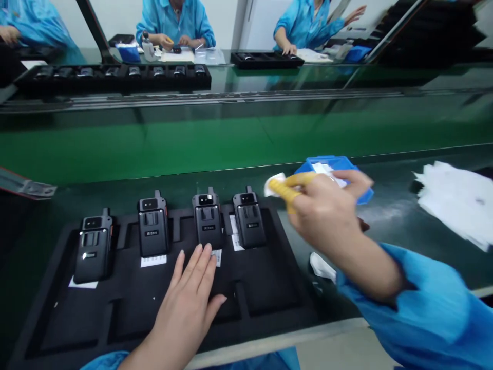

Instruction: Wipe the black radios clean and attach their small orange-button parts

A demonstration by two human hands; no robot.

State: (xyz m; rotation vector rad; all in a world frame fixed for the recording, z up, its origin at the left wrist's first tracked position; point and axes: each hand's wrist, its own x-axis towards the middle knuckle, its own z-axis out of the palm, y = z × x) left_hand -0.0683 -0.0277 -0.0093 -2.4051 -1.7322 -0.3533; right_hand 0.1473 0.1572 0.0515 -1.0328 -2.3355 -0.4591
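Several black handheld radios [208,226] with stubby antennas and "Riton" lettering lie face down along the far side of a black foam tray [265,313]. White paper slips, such as one label [154,261], stick out from under them. My left hand [188,298] is flat with fingers extended over the tray, its fingertips at the lower end of the third radio. Yellow finger cots cover fingers of my right hand [323,205], slightly blurred, raised right of the tray. It pinches a small white wipe [274,184] at the fingertips.
Behind my right hand stands a blue bin [335,163] holding white pieces. A crumpled white wipe [322,267] lies by the tray; white sheets [458,200] are stacked at right. Beyond the green divider [192,139], co-workers in blue sit near another loaded black tray [115,77].
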